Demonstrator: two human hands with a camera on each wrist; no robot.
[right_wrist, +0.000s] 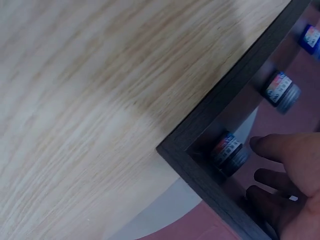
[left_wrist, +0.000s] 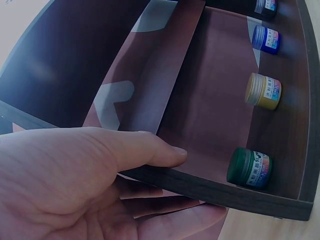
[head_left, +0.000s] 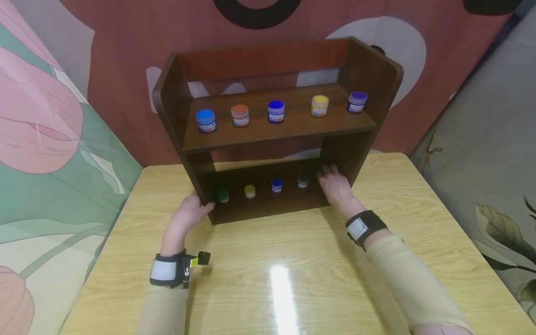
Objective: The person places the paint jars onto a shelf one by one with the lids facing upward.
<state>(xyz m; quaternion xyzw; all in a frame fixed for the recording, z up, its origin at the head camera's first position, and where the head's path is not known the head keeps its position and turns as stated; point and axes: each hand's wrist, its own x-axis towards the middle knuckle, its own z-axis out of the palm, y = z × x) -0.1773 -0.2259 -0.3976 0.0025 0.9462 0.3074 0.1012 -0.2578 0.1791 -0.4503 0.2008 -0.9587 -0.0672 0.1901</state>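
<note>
A dark brown two-tier wooden shelf (head_left: 268, 135) stands on the table. My left hand (head_left: 190, 214) grips its left side panel, thumb on the inner face and fingers outside in the left wrist view. Inside the lower tier at the right end is my right hand (head_left: 336, 186). Its thumb and fingers are spread beside a dark paint jar (right_wrist: 230, 152), apart from it; the head view hides this jar. Farther left on that tier stand another dark jar (head_left: 303, 181), a blue jar (head_left: 277, 185), a yellow jar (head_left: 250, 191) and a green jar (left_wrist: 250, 167).
The upper tier carries a light blue jar (head_left: 206, 121), an orange-red jar (head_left: 240, 116), a dark blue jar (head_left: 276, 111), a yellow-lidded jar (head_left: 320, 106) and a purple jar (head_left: 357, 102). Patterned cloth (head_left: 117, 70) hangs behind the wooden table (head_left: 234, 279).
</note>
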